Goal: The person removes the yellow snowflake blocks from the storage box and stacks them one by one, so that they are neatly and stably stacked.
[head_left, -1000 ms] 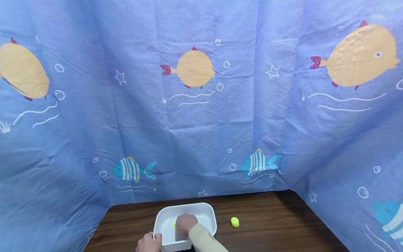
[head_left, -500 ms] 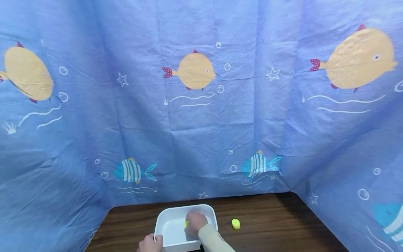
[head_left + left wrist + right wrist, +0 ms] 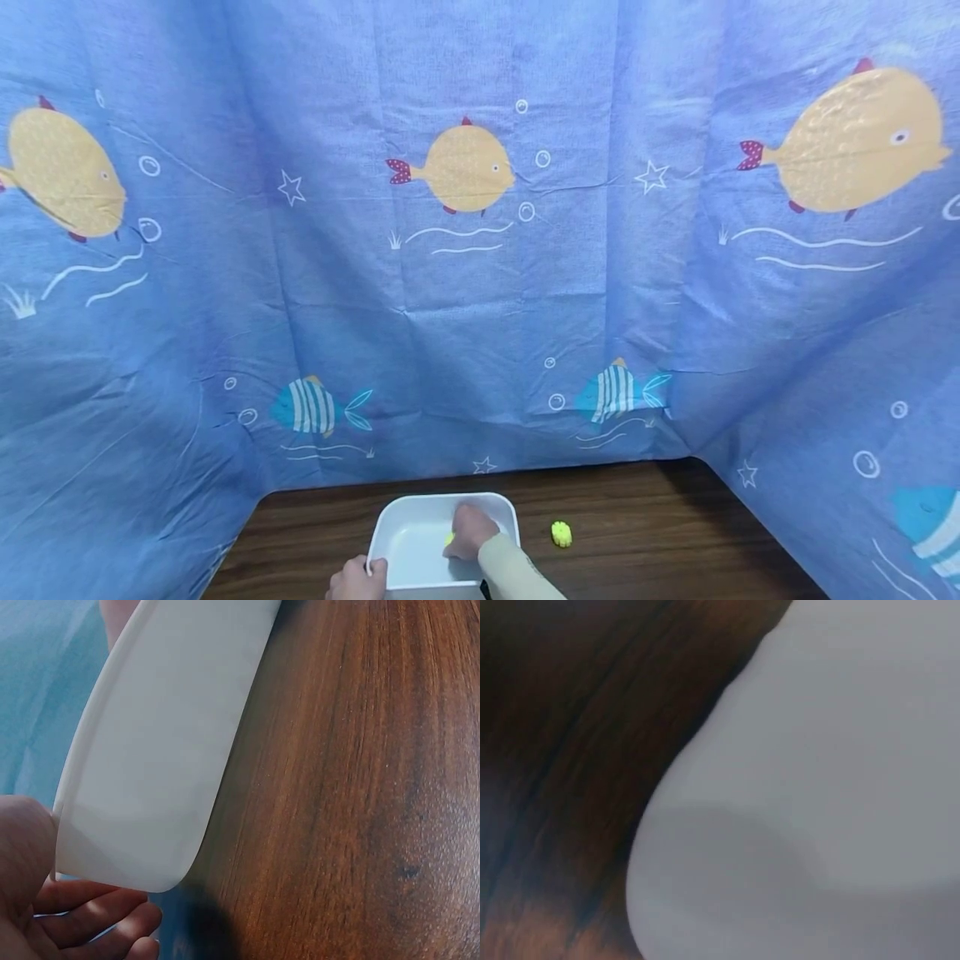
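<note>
Person's body: two bare hands and one sleeved forearm in view.

Head view: right hand [image 3: 471,531] bare, no ring, watch or glove visible; the right forearm wears a pale cream, close-fitting long sleeve [image 3: 517,575] of smooth knit-like fabric that ends at the wrist, plain, no print or cuff marking discernible. Left hand [image 3: 358,579] bare, cut off by the lower frame edge; no sleeve visible on that side. Left wrist view: only bare fingers [image 3: 97,915] and part of the palm show, nothing worn. Right wrist view: no part of the body identifiable.
</note>
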Motion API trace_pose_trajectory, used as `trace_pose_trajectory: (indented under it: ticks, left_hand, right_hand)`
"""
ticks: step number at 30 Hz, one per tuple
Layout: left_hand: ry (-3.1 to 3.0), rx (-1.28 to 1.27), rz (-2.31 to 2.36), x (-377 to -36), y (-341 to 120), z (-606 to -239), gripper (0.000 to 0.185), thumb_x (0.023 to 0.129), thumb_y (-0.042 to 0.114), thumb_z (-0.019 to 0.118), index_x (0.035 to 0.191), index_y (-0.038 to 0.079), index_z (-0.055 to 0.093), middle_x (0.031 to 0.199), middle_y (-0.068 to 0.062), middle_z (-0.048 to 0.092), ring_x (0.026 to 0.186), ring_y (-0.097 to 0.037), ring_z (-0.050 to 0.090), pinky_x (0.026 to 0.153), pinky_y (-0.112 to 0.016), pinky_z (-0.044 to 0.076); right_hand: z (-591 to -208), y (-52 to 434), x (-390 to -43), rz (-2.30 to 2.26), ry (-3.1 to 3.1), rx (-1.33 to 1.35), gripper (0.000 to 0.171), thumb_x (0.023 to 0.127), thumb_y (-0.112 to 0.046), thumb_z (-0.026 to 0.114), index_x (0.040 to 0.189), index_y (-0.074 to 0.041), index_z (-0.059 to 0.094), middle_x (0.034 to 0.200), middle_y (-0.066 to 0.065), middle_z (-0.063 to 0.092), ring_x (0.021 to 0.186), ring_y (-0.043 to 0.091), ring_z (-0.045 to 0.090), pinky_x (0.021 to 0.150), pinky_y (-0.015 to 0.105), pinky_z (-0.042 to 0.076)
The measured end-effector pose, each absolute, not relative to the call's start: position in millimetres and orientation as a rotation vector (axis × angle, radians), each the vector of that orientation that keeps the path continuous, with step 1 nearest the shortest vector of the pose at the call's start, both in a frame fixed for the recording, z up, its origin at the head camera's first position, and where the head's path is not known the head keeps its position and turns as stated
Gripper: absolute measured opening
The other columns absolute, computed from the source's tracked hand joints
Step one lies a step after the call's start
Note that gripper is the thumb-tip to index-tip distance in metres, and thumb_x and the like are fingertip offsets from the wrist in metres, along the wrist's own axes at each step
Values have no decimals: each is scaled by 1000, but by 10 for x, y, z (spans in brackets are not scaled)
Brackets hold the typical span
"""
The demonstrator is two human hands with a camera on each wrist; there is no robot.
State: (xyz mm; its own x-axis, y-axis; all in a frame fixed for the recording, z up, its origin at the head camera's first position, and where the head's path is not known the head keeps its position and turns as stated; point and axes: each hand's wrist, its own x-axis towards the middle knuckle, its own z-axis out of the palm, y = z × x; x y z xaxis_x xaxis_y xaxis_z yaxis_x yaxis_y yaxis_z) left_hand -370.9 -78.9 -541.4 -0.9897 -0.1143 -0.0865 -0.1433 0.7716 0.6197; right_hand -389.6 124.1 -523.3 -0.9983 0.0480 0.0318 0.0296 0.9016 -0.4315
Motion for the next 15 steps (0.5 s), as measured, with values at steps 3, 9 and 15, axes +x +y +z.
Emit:
trace_pose_trajectory:
  ticks: [3,9,15]
  left_hand:
    - [2917,-210,1017,-3704,-796,-5421,31,81,30,48,74,2,60,67,-14,62,61,-26,55,60,-42,43]
    - [2924,-168,1017,-3710,-782,-5447,30,81,30,48,71,3,59,66,-13,61,61,-26,56,59,-41,43]
    - [2911,-181,1012,-3692,-809,-5364,31,82,28,47,73,1,60,62,-11,59,61,-26,56,59,-41,43]
  right_hand:
    - [-5215,1271,-3902,652,-2963,111,25,62,-13,81,71,-15,58,65,-8,53,59,7,46,54,24,40]
    - [-4920,1653,-3939,750,-2819,325,12,70,-10,74,78,-13,66,71,-7,64,65,3,57,60,19,45]
    - [-4667,2418,-3916,1067,-2754,86,4,82,-11,65,83,-8,68,74,0,65,65,11,59,58,26,48]
